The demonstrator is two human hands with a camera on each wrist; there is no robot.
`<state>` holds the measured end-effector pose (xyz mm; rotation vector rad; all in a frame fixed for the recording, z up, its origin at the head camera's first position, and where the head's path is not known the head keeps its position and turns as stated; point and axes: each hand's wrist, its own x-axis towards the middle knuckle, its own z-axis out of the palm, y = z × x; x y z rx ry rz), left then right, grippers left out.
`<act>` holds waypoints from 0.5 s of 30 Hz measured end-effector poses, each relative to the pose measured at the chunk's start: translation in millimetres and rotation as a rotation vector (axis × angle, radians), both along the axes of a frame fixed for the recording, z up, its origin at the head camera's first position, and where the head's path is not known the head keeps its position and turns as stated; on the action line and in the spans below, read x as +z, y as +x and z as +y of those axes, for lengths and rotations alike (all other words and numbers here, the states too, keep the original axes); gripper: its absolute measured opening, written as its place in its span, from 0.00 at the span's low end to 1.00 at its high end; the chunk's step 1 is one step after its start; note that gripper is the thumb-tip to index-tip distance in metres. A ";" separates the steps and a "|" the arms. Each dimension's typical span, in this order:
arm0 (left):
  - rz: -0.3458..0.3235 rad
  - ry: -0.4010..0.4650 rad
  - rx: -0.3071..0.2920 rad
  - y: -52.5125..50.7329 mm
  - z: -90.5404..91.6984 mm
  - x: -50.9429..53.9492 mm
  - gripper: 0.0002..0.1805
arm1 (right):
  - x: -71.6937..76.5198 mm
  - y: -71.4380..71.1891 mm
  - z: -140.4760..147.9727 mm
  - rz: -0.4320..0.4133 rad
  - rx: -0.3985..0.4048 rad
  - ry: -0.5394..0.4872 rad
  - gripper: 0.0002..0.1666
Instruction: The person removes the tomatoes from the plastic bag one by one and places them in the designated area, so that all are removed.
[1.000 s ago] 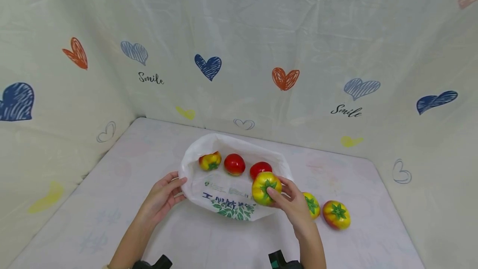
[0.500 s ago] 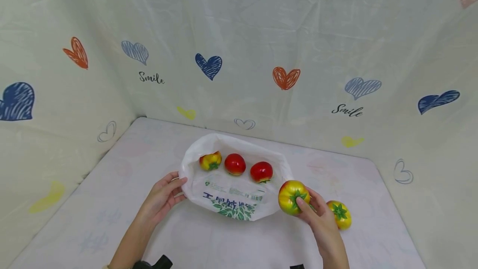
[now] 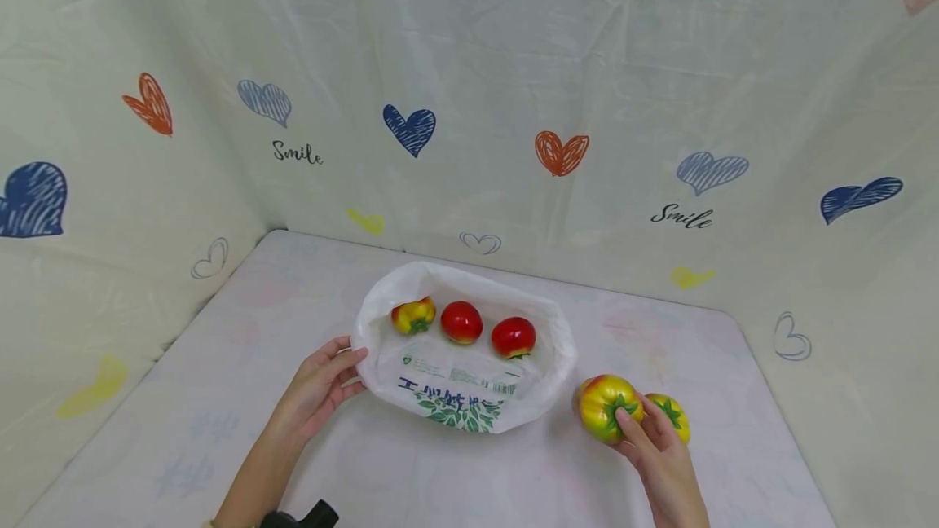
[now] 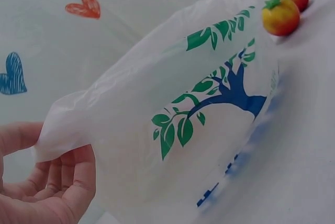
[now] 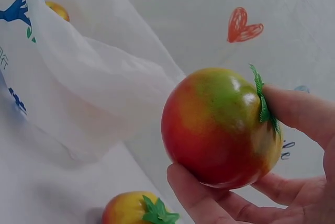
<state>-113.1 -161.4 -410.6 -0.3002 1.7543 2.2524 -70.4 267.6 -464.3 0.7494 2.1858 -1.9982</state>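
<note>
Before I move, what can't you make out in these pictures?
Head view: rightmost fruit, partly hidden by your right hand.
Head view: fine print on the bag, too small to read.
Left wrist view: red fruits inside the bag, hidden by its wall.
Right wrist view: lower fruit, cut off by the bottom edge.

A glossy red-yellow fruit (image 3: pixel 601 408) sits in the right grip (image 3: pixel 660 455) beside a gaping white bag (image 3: pixel 539 398).
</note>
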 end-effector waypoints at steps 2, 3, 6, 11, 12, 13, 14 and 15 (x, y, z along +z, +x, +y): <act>0.002 0.001 -0.002 0.0 -0.2 0.2 0.22 | -21.4 -3.2 13.5 -0.005 -0.031 -0.012 0.48; 0.003 0.003 -0.001 0.0 -0.4 0.2 0.22 | -29.1 -4.5 19.7 -0.017 -0.033 -0.019 0.48; 0.005 0.000 0.000 -0.2 -0.7 0.1 0.22 | -43.3 -5.1 32.8 -0.037 -0.064 -0.020 0.50; 0.002 -0.003 -0.003 -0.6 -0.3 -0.4 0.22 | -48.8 1.8 48.0 -0.136 -0.101 0.070 0.63; 0.002 -0.003 -0.004 -0.6 -0.3 -0.4 0.21 | -39.7 4.8 45.0 -0.167 -0.098 0.091 0.65; 0.002 -0.002 -0.004 -0.6 -0.2 -0.3 0.21 | -29.5 8.3 41.3 -0.190 -0.089 0.108 0.66; 0.002 -0.003 -0.005 -0.6 -0.2 -0.2 0.21 | -19.5 11.5 37.4 -0.210 -0.079 0.121 0.68; 0.002 -0.004 -0.006 -0.5 -0.2 -0.1 0.21 | -9.6 14.4 33.2 -0.232 -0.069 0.137 0.69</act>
